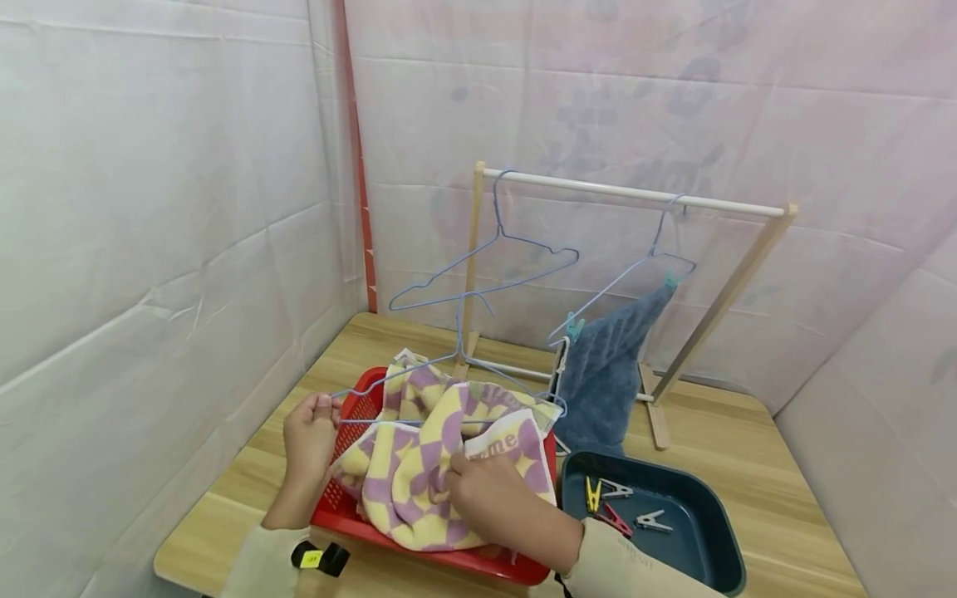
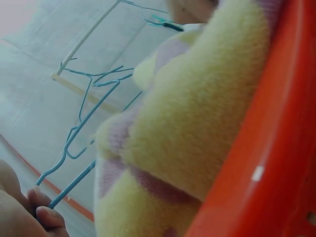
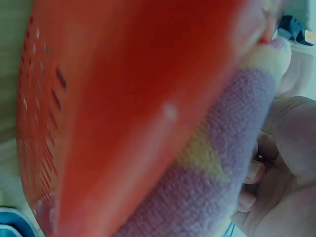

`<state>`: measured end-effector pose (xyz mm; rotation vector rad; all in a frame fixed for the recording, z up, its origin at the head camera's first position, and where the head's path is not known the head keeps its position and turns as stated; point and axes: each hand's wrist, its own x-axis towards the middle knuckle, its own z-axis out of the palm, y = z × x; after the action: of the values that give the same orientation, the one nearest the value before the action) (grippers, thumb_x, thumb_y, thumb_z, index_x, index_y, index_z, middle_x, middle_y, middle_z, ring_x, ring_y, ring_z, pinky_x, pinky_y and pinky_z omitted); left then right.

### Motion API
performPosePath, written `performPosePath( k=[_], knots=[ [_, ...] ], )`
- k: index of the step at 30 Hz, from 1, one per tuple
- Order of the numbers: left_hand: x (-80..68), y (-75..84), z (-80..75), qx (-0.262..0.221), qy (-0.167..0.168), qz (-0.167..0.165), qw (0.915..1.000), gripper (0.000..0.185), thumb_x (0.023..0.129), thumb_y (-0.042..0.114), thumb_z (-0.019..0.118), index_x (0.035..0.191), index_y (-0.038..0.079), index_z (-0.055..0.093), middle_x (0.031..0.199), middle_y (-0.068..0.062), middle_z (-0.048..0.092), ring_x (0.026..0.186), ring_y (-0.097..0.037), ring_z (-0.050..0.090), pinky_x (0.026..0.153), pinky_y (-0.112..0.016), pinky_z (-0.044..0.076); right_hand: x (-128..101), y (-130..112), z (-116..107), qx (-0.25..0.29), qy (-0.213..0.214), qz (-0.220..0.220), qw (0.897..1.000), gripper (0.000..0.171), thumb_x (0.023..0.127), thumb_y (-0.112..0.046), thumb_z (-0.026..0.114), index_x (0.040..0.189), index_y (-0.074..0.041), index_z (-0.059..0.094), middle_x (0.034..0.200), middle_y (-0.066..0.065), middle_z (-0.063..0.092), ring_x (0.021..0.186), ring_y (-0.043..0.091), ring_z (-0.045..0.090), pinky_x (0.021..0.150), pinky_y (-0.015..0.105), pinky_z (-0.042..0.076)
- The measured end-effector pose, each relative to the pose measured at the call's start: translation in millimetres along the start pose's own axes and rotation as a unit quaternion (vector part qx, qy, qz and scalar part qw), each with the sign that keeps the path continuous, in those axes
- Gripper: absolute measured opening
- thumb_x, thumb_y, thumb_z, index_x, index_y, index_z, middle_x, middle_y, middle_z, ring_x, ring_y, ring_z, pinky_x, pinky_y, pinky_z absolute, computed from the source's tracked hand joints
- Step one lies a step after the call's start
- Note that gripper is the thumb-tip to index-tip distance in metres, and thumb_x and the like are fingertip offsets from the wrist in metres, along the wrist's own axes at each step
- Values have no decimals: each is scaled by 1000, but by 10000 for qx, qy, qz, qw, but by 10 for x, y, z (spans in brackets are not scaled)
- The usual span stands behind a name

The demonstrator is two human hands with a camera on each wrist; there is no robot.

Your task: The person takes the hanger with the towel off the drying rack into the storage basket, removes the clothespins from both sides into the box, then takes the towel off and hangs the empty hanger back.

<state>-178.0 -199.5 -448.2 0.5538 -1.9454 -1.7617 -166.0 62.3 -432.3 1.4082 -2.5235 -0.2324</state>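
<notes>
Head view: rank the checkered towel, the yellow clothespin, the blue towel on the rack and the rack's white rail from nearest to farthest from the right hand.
1. Checkered towel: gripped by the right hand, over the red basket.
2. Yellow clothespin: just right, in the dark tray.
3. Blue towel: behind, clipped to a hanger.
4. White rail: highest, at the back.

Cream long sleeves (image 1: 262, 565), black wrist strap (image 1: 321, 558) (yellow tag), bare hands

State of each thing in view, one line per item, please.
Left hand: pinching blue wire hanger.
Right hand: gripping checkered towel.
Checkered towel: crumpled, draped over red basket.
Blue towel: clipped to hanger on rack.
Spare hanger: hanging bare.
Pegs: loose in tray.
</notes>
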Motion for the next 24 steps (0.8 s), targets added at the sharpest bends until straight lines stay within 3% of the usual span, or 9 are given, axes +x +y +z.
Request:
performPosePath(
  k=[9, 18, 24],
  knots=[
    [35, 71, -39, -240, -39, -42, 9997, 29, 109, 14, 41, 94, -4, 59, 78, -1, 56, 72, -8, 51, 61, -15, 45, -84, -129, 101, -19, 32, -128, 9999, 17, 90, -31, 74, 74, -26, 68, 70, -9, 52, 50, 5, 47, 41, 24, 25],
    [70, 159, -120, -572, 177, 98, 9982, 30, 109, 16, 43, 87, 1, 58, 71, 3, 54, 69, -7, 50, 59, -15, 42, -98, -130, 113, 160, -11, -54, 9999, 13, 90, -26, 74, 77, -24, 70, 71, -9, 53, 52, 6, 48, 42, 23, 26],
    [102, 204, -143, -527, 422, 236, 9974, 29, 108, 15, 43, 87, 1, 58, 72, 7, 55, 70, -6, 52, 60, -12, 43, -108, -122, 124, 284, -36, -13, 9996, 13, 92, -28, 73, 80, -23, 71, 72, -8, 54, 53, 6, 50, 43, 22, 28]
  ],
)
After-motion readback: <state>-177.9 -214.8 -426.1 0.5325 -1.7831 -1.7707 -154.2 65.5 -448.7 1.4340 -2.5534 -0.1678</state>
